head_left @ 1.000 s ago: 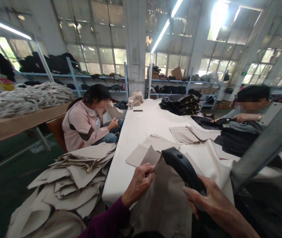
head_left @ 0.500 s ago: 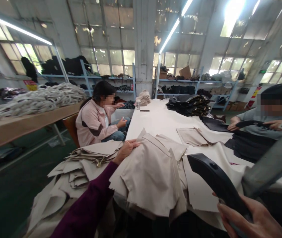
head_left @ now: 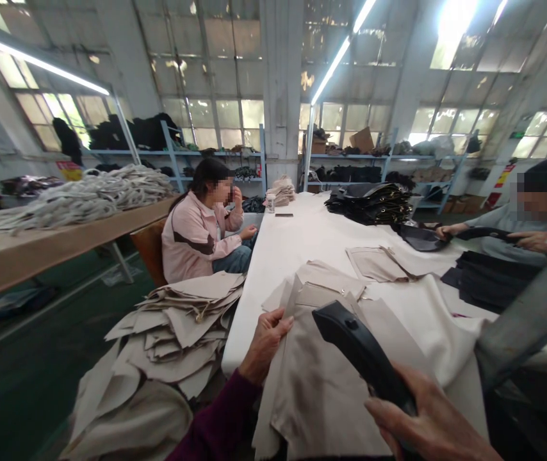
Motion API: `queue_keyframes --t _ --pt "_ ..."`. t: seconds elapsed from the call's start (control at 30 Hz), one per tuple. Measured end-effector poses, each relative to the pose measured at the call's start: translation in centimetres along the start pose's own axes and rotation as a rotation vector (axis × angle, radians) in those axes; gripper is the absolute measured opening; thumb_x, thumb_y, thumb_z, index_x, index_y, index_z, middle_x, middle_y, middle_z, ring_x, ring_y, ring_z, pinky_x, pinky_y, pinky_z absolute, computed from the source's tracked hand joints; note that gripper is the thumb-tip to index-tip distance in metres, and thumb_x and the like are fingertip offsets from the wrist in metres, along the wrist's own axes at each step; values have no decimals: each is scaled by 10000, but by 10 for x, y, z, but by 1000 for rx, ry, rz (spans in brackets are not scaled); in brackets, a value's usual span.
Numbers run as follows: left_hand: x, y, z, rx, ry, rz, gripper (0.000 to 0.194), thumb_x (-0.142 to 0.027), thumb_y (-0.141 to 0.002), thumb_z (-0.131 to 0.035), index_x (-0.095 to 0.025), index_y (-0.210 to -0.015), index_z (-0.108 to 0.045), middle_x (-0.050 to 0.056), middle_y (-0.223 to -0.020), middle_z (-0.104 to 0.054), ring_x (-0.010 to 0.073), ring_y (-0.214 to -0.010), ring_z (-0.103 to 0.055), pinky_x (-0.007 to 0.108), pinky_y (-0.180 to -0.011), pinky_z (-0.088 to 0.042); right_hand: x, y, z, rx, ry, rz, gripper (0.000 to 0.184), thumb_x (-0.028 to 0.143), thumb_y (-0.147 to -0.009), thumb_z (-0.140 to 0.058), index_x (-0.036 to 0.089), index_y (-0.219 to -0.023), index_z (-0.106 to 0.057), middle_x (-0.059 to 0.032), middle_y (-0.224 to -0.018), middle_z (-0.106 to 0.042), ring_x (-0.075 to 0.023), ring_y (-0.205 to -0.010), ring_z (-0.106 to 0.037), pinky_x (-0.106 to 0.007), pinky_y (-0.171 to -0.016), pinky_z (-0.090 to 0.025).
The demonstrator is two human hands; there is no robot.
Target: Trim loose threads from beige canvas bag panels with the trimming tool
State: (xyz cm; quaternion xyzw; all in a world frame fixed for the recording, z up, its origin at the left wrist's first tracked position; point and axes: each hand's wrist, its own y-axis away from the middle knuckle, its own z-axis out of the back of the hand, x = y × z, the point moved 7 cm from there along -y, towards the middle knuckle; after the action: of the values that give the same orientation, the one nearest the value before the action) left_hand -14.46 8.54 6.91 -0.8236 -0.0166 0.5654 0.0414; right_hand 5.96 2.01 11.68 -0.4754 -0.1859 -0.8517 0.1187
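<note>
My left hand (head_left: 264, 342) pinches the left edge of a beige fabric piece (head_left: 316, 384) that lies over the near edge of the white table (head_left: 297, 237). My right hand (head_left: 430, 422) is closed round the handle of a black hand tool (head_left: 362, 352), which points up and left over the fabric. More beige cut pieces (head_left: 326, 282) lie on the table just beyond.
A stack of beige cut pieces (head_left: 177, 326) sits to my left. A person in a pink jacket (head_left: 199, 234) sits at the table's left side; another person (head_left: 533, 218) works on black material (head_left: 489, 278) at the right. A grey metal post (head_left: 528, 320) slants at right. Black pieces (head_left: 369, 202) are piled further along.
My left hand has drawn back from the far edge of the fabric to its near left edge. The black tool has swung left, over the fabric. The view shifted slightly.
</note>
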Motion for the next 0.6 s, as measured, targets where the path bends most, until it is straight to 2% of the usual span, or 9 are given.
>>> queue_keyframes --t 0.1,0.2,0.27,0.33,0.4,0.47,0.53,0.6 --pt "0 11 -12 38 -23 -14 318 -326 -755 -642 -133 -1005 -684 50 -795 -698 150 -637 -589 242 -588 -441 7 -7 -11 43 -71 23 208 363 -806 -534 173 -884 -503 86 -453 -503 -99 -384 -501 -179 -401 -418" --pt "-1 20 -14 46 -52 -20 298 -326 -775 -621 -140 -998 -685 40 -798 -699 148 -646 -590 233 -580 -434 11 -11 -10 49 -124 52 215 366 -810 -545 168 -883 -500 87 -459 -511 -99 -381 -506 -182 -394 -426" --pt "-5 20 -3 -9 -77 -22 292 -318 -753 -635 -135 -975 -691 30 -752 -700 142 -610 -583 227 -553 -425 12 -9 1 14 -131 80 201 364 -807 -559 173 -818 -498 81 -466 -517 -94 -384 -500 -186 -397 -422" --pt "-15 14 18 -97 -102 -30 290 -303 -703 -667 -128 -932 -700 22 -714 -700 142 -592 -582 222 -536 -420 11 -4 19 -53 -125 90 220 378 -814 -558 182 -748 -483 73 -472 -519 -92 -391 -496 -189 -401 -414" --pt "-31 3 40 -191 -134 -42 295 -292 -639 -697 -126 -883 -705 16 -689 -701 146 -594 -587 223 -548 -429 6 5 39 -130 -93 72 248 395 -821 -553 187 -709 -477 65 -469 -525 -93 -395 -495 -194 -405 -405" --pt "-57 -8 55 -278 -213 -75 293 -286 -587 -714 -124 -831 -705 13 -665 -697 155 -612 -589 233 -587 -444 -2 15 55 -184 -50 45 265 408 -827 -546 191 -690 -482 58 -458 -531 -104 -399 -502 -206 -413 -405" --pt "-92 -14 58 -347 -308 -161 277 -293 -573 -718 -122 -790 -700 13 -668 -695 160 -649 -583 239 -631 -447 -11 25 65 -220 -1 31 286 419 -835 -533 195 -664 -489 48 -448 -537 -116 -408 -512 -219 -423 -407" --pt "-131 -15 48 -394 -346 -302 262 -300 -587 -714 -107 -765 -694 12 -672 -683 154 -678 -560 239 -667 -435 -23 32 69 -236 33 19 298 429 -840 -522 194 -657 -500 46 -439 -536 -125 -418 -518 -230 -448 -422"
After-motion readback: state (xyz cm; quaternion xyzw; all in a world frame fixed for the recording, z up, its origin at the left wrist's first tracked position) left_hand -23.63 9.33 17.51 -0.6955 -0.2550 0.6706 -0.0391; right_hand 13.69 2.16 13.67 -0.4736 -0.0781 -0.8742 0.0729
